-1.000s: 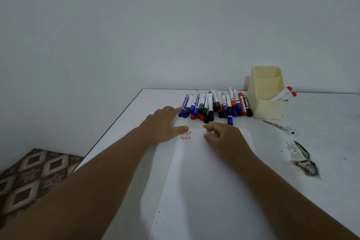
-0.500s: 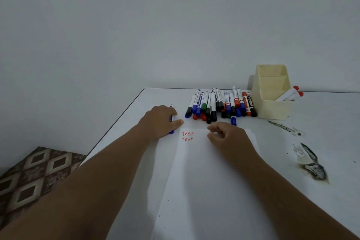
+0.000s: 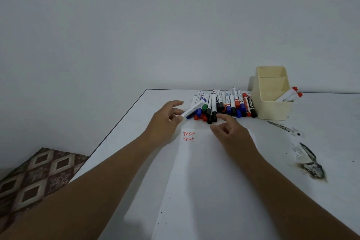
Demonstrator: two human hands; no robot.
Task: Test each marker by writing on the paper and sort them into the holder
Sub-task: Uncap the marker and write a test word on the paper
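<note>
The worktop (image 3: 124, 142) is bare along its left edge, beside the left hand (image 3: 165, 121), and a hand could pass there freely. The near part of the paper (image 3: 204, 191) lies flat and open between the two forearms. Past the paper's far edge, a dense row of markers (image 3: 224, 105) blocks the way toward the back of the worktop, with the right hand (image 3: 231, 130) just in front of it. At the row's right end the cream holder (image 3: 272, 93) stands upright, touching or nearly touching the last marker. Right of the paper the surface is open, broken only by dark stains (image 3: 309, 163).
</note>
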